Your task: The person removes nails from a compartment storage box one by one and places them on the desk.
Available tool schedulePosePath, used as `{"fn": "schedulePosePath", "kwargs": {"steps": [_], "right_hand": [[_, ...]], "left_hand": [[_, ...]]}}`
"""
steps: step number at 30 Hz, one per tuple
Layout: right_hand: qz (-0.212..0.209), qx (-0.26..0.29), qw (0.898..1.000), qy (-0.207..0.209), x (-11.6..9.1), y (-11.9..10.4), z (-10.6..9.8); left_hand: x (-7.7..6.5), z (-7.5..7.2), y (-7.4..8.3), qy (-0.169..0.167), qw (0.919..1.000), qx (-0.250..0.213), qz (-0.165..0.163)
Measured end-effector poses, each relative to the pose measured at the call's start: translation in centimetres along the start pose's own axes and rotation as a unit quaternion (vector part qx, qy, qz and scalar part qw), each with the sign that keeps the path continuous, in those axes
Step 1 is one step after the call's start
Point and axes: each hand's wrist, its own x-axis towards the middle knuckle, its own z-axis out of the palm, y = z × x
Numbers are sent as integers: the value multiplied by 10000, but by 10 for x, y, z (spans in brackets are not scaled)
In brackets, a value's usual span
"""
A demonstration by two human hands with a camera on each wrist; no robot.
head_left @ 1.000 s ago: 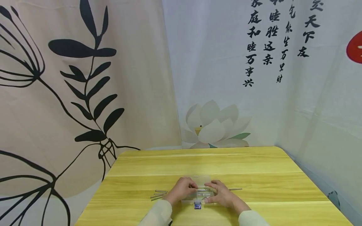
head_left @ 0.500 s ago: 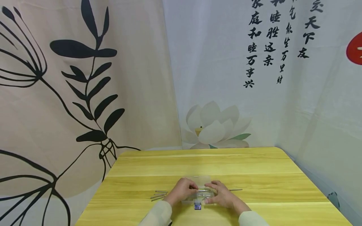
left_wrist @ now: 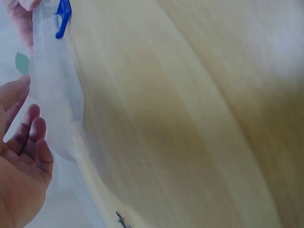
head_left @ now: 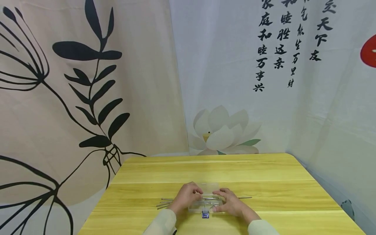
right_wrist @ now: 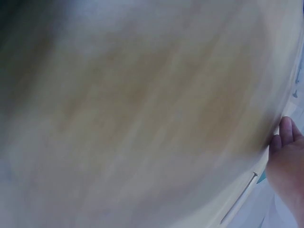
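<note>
Partly hidden clear box (head_left: 196, 208), right hand (head_left: 231, 203) overlapping its edge

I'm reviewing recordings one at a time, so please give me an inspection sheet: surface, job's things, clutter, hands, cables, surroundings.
Surface: wood-grain table, far corners rounded.
Job's things: clear plastic box with blue latch at its near side, lid open; metal rods to its left, one rod to its right.
Clutter: nothing seen.
Left hand: at the box's left end, fingers loosely bent, holding nothing visible.
Right hand: at the box's right end, fingers spread.
Cables: nothing seen.
Surroundings: hanging cloth printed with plants and writing.
</note>
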Motion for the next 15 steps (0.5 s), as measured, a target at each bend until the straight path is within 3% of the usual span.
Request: {"fn": "schedulePosePath", "kwargs": {"steps": [7,15], "right_hand": [[44,2,10000,-11,1,2,-1],[38,31,10000,-18,2,3,-3]], "left_hand": [[0,-2,-4,-139,9988,451,-86],[5,-1,-7,-309,9929,1128,215]]}}
